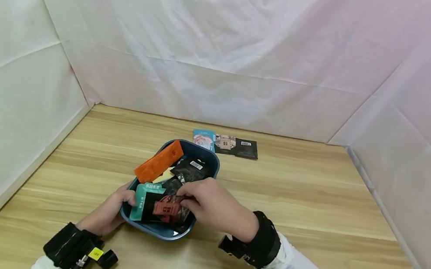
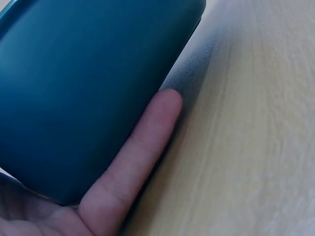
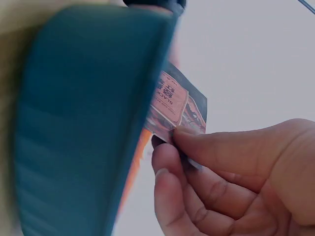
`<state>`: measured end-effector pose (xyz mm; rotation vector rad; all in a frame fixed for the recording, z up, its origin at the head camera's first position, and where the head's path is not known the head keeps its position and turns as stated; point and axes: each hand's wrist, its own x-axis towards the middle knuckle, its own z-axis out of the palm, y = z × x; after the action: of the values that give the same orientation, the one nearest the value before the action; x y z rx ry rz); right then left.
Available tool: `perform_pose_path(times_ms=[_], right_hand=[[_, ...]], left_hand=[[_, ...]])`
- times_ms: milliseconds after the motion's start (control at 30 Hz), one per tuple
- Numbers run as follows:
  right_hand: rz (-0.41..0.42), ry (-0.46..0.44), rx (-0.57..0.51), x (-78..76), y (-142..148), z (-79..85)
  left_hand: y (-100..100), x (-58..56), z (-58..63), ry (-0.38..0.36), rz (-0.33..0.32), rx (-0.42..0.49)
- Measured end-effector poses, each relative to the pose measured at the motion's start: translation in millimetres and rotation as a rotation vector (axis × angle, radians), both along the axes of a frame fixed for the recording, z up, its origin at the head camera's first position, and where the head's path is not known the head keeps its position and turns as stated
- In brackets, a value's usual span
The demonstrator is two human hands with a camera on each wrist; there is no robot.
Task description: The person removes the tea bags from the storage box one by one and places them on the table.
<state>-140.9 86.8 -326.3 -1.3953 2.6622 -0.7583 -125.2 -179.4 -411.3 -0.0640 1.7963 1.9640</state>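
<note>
A dark blue plastic basin point(image 1: 158, 233) filled with small flat sachets is held tilted by my left hand point(image 1: 110, 211). The left thumb lies over its rim, and in the left wrist view a finger point(image 2: 142, 142) stretches along its underside, close over the table. My right hand point(image 1: 219, 207) is over the basin's right side. Between thumb and fingertips it pinches a black sachet with a red label point(image 3: 172, 101), also visible in the head view. Beside that sachet are a green one point(image 1: 138, 205), a long orange packet point(image 1: 159, 162) leaning across the rim, and a black one with a barcode point(image 1: 190, 170).
On the wooden table point(image 1: 311, 197) behind the basin lie a light blue sachet point(image 1: 204, 139), a black one with a pinkish label point(image 1: 225, 143) and a plain black one point(image 1: 246, 150), side by side in a row. White sheeting point(image 1: 222, 65) walls the table at the back and sides.
</note>
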Motion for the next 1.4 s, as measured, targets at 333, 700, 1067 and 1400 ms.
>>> perform_pose_path(times_ms=[333,700,1067,1400], right_hand=[[-0.077,0.088,-0.150,-15.0,18,14.4],[-0.358,0.047,-0.309,-55.4,67,30.6],[-0.658,-0.134,-0.484,-102.9,127,14.2],[-0.806,-0.452,-0.716,-148.1,168,-27.7]], left_hand=[[1,0.1,-0.5,-0.013,0.010,-0.032],[-1,2.4,1.0,-0.042,0.033,-0.031],[1,1.7,-0.5,-0.052,0.028,-0.042],[-4,2.0,-0.8,-0.053,0.023,-0.052]])
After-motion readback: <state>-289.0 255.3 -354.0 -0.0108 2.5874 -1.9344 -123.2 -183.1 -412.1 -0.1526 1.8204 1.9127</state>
